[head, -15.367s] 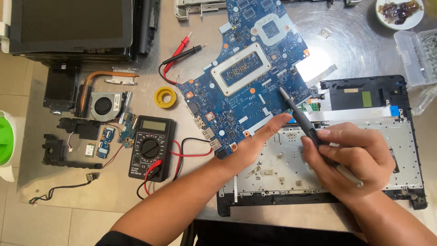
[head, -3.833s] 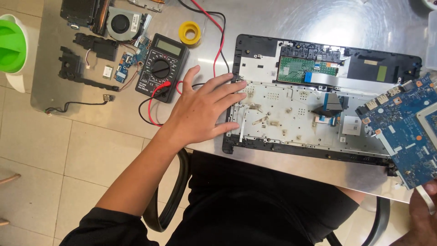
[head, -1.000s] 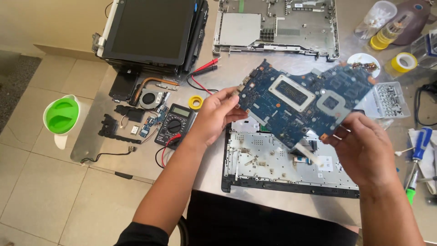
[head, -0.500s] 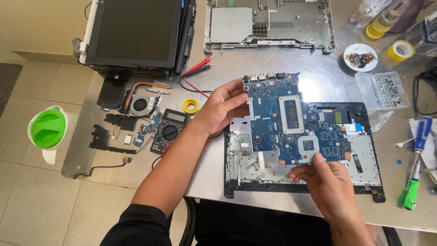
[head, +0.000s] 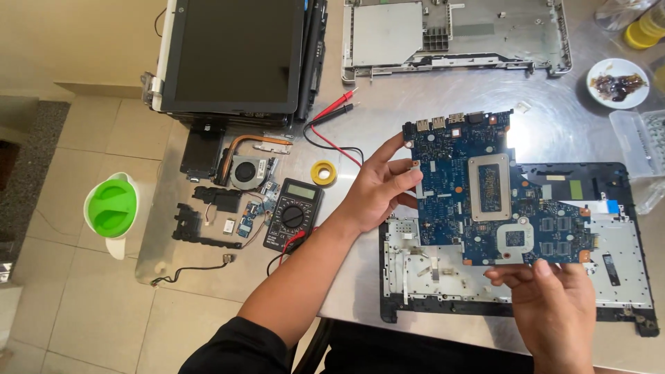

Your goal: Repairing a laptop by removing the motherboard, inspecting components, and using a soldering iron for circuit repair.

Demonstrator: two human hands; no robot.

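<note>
Both hands hold the blue circuit board [head: 485, 194] just above the open laptop base [head: 623, 277] on the counter [head: 388, 90]. The left hand [head: 377, 187] closes its grip on the board's left edge; the right hand [head: 547, 291] pinches the lower edge with fingertips

**Scattered across the metal bench**

Black multimeter [head: 293, 215] with red and black probes [head: 337, 109] near a yellow tape roll [head: 323, 172]. Cooling fan with copper heat pipe [head: 246, 166] beside small boards and black brackets. Dark laptop screen [head: 232, 55] at upper left, grey bottom cover [head: 454, 34] beside it. White dish [head: 618, 83] holding what may be screws. Green-lidded jug [head: 111, 210] on the tiled floor
</note>
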